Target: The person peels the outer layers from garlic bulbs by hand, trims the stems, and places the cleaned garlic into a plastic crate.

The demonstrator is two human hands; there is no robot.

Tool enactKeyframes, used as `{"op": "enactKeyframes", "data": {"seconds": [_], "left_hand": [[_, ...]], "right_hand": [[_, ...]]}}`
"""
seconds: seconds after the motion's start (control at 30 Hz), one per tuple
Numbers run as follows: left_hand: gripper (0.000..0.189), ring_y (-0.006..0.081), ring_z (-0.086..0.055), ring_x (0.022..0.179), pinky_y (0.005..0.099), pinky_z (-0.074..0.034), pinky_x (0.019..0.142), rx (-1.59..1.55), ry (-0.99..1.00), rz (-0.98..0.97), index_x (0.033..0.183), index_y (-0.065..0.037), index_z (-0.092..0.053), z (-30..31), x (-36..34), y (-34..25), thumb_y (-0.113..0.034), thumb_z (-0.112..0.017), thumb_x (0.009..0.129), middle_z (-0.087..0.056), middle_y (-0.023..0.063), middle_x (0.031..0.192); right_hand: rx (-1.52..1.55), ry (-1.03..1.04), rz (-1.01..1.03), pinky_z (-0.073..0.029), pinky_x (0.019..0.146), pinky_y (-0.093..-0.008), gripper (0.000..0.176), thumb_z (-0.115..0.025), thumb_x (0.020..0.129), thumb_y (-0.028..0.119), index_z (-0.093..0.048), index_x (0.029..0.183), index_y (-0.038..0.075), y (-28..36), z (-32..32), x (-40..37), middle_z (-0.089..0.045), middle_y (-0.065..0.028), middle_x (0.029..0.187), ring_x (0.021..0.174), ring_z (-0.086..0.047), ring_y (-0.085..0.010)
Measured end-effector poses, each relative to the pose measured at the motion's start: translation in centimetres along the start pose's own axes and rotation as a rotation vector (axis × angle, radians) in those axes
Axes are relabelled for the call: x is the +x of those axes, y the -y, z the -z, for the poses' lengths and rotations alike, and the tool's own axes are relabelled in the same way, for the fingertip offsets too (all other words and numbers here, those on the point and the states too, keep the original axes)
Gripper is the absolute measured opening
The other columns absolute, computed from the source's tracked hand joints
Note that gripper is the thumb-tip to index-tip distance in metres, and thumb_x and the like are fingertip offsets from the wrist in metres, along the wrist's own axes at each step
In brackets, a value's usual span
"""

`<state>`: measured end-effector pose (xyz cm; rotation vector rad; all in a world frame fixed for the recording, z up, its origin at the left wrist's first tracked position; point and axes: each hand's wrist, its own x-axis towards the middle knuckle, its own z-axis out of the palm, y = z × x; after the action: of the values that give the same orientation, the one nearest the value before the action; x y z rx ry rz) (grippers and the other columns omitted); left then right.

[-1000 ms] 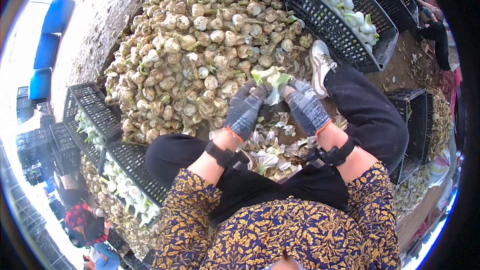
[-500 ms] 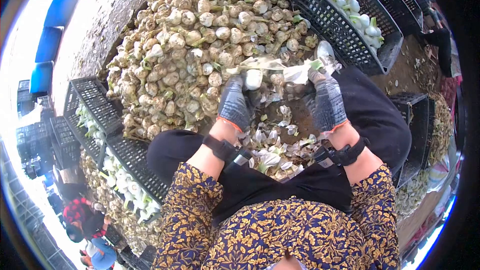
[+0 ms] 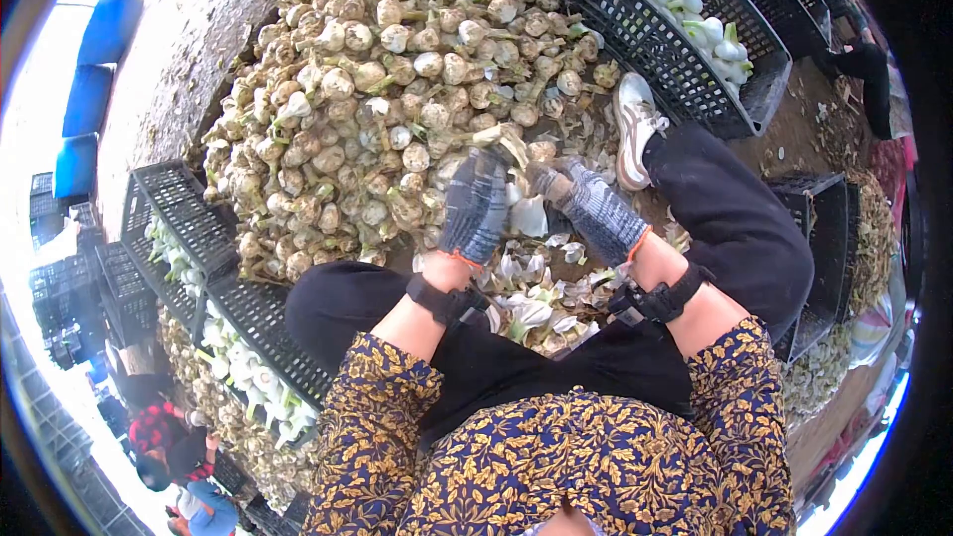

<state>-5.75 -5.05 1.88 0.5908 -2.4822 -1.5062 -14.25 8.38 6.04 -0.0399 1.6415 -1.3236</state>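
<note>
My left hand (image 3: 475,203), in a grey knit glove with an orange cuff, is closed on a garlic bulb, mostly hidden by the fingers; its dry stem (image 3: 508,142) sticks out above them. Close beside it, my right hand (image 3: 596,210), gloved alike, has its fingers pressed together near the stem. What those fingers pinch, if anything, is blurred. A white piece of garlic skin (image 3: 528,217) shows between the hands. Beyond them rises a large heap of unpeeled garlic (image 3: 338,89), soil-stained and with stems on. Peeled skins (image 3: 536,313) litter the ground between my legs.
A black crate (image 3: 675,65) with white, cleaned garlic stands at the upper right. More crates (image 3: 263,313) of cleaned garlic are on the left. My shoe (image 3: 635,129) rests beside the heap. Another person (image 3: 164,437) is at the lower left, near more garlic.
My right hand has moved left and inward, from holding pulled-away skin out to the right to close beside my left hand. The left hand stays near the same spot, and the white bulb is now mostly hidden.
</note>
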Motion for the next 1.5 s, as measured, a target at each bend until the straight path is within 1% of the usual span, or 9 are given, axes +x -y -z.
{"op": "enactKeyframes", "data": {"seconds": [0.17, 0.3, 0.57, 0.7, 0.83, 1.03, 1.17, 1.23, 1.5], "left_hand": [[0.034, 0.0338, -0.051, 0.091, 0.0361, -0.04, 0.081, 0.256, -0.09, -0.449, 0.106, 0.002, -0.051, -0.6, -0.8, 0.5, -0.023, -0.033, 0.092, -0.054, 0.0199, 0.101], [0.032, 0.0338, -0.051, 0.089, 0.0376, -0.041, 0.079, 0.0, 0.048, -0.051, 0.107, 0.002, -0.052, -0.8, -0.3, 0.7, -0.02, -0.033, 0.091, -0.055, 0.0205, 0.098], [0.036, 0.0366, -0.048, 0.097, 0.0422, -0.037, 0.085, 0.139, 0.061, -0.06, 0.115, 0.003, -0.045, -1.0, -0.4, 1.5, -0.011, -0.046, 0.082, -0.049, 0.0234, 0.11], [0.029, 0.0308, -0.053, 0.087, 0.0363, -0.041, 0.079, 0.064, -0.068, -0.047, 0.102, 0.004, -0.052, -1.3, -0.4, 1.3, -0.017, -0.036, 0.09, -0.056, 0.0191, 0.092], [0.024, 0.0346, -0.051, 0.089, 0.0431, -0.04, 0.077, 0.19, -0.133, -0.324, 0.103, 0.001, -0.051, -1.4, -0.5, 0.6, -0.011, -0.048, 0.083, -0.053, 0.021, 0.099], [0.026, 0.0289, -0.054, 0.069, 0.0365, -0.041, 0.062, -0.295, -0.068, 0.074, 0.087, 0.002, -0.056, -1.4, 0.2, -0.9, -0.02, -0.043, 0.088, -0.057, 0.0161, 0.075], [0.032, 0.0199, -0.057, 0.066, 0.033, -0.044, 0.058, -0.302, 0.041, 0.38, 0.091, -0.002, -0.057, -1.4, 0.9, 0.7, -0.03, -0.041, 0.09, -0.058, 0.0103, 0.073], [0.032, 0.0147, -0.057, 0.065, 0.0276, -0.047, 0.055, -1.064, 0.06, 0.723, 0.092, -0.007, -0.057, -1.5, 1.0, 0.4, -0.036, -0.043, 0.09, -0.06, 0.0026, 0.08], [0.027, 0.0126, -0.058, 0.078, 0.0252, -0.049, 0.064, -0.975, 0.144, 0.694, 0.1, -0.008, -0.054, -1.3, 0.5, -0.7, -0.03, -0.044, 0.089, -0.059, 0.0046, 0.092]], "right_hand": [[-0.113, 0.095, 0.081, -0.044, 0.065, -0.0244, 0.043, -0.062, 0.078, 0.034, -0.053, 0.101, -0.001, -0.7, 0.7, -0.1, -0.059, -0.0085, 0.084, 0.074, -0.052, -0.0119], [-0.122, 0.085, 0.176, -0.044, 0.062, -0.024, 0.043, -0.063, 0.077, 0.032, -0.052, 0.101, -0.001, -1.8, 0.6, 0.3, -0.059, -0.0071, 0.081, 0.071, -0.052, -0.0113], [-0.374, -0.078, 0.366, -0.046, 0.058, -0.028, 0.043, -0.062, 0.077, 0.031, -0.051, 0.102, -0.003, -3.3, 1.2, 1.1, -0.059, -0.0118, 0.076, 0.066, -0.055, -0.0134], [0.123, 0.033, 0.068, -0.045, 0.052, -0.0251, 0.032, -0.057, 0.082, 0.03, -0.053, 0.098, 0.003, -2.7, 0.8, 1.1, -0.056, -0.0027, 0.076, 0.061, -0.052, -0.0094], [-0.355, -0.002, 0.003, -0.042, 0.049, -0.0261, 0.036, -0.056, 0.081, 0.033, -0.056, 0.094, -0.001, 0.9, 0.1, -1.0, -0.055, -0.0049, 0.07, 0.059, -0.049, -0.008], [-0.632, -0.165, 0.289, -0.046, 0.066, -0.0394, 0.034, -0.057, 0.073, 0.027, -0.056, 0.086, -0.005, -0.7, 0.8, -0.3, -0.058, -0.024, 0.078, 0.074, -0.057, -0.0364], [-0.47, -0.284, 0.234, -0.046, 0.069, -0.0365, 0.035, -0.058, 0.072, 0.023, -0.055, 0.091, -0.005, -2.4, 1.0, 0.6, -0.059, -0.0241, 0.08, 0.078, -0.058, -0.0337], [-0.475, -0.329, 0.272, -0.046, 0.07, -0.036, 0.035, -0.058, 0.072, 0.023, -0.054, 0.093, -0.005, -3.0, 1.4, 1.1, -0.058, -0.0246, 0.083, 0.08, -0.058, -0.0337], [-0.054, -0.289, 0.328, -0.045, 0.068, -0.0261, 0.031, -0.056, 0.078, 0.009, -0.046, 0.105, -0.003, -2.3, 1.1, 0.8, -0.057, -0.0114, 0.092, 0.078, -0.054, -0.0148]]}}
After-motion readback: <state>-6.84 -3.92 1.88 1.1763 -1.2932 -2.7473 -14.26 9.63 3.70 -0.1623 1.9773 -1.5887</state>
